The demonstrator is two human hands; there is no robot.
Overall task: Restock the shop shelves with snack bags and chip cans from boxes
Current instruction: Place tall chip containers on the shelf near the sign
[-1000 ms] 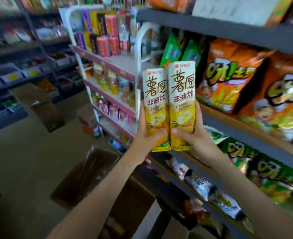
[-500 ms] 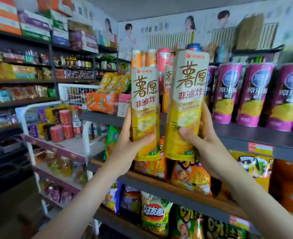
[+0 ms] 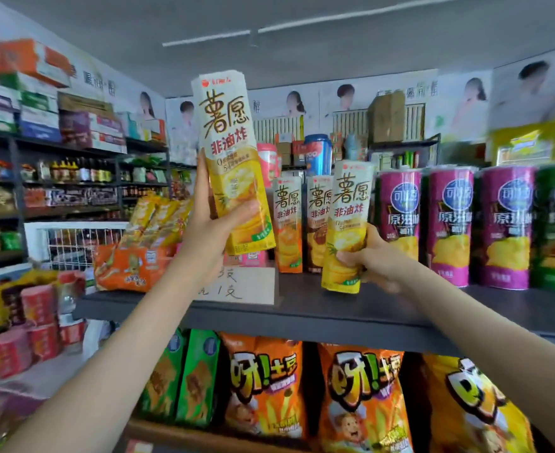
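My right hand (image 3: 372, 259) clamps one yellow chip can (image 3: 346, 227) low at the shelf (image 3: 302, 315) front, left of the purple cans (image 3: 397, 214), to join matching stock (image 3: 287, 223); left hand (image 3: 210, 230) grips the second can (image 3: 233, 165) high for clearance.

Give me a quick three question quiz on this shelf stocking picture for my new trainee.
1. True or false: the left hand holds its yellow box higher than the right hand holds the second yellow box.
2. What stands on the shelf just right of the second yellow box? A) purple cans B) glass jars C) egg cartons
3. Fill in: the big snack bags under the shelf are mostly ___ in colour.
Key: 1 true; 2 A; 3 orange.
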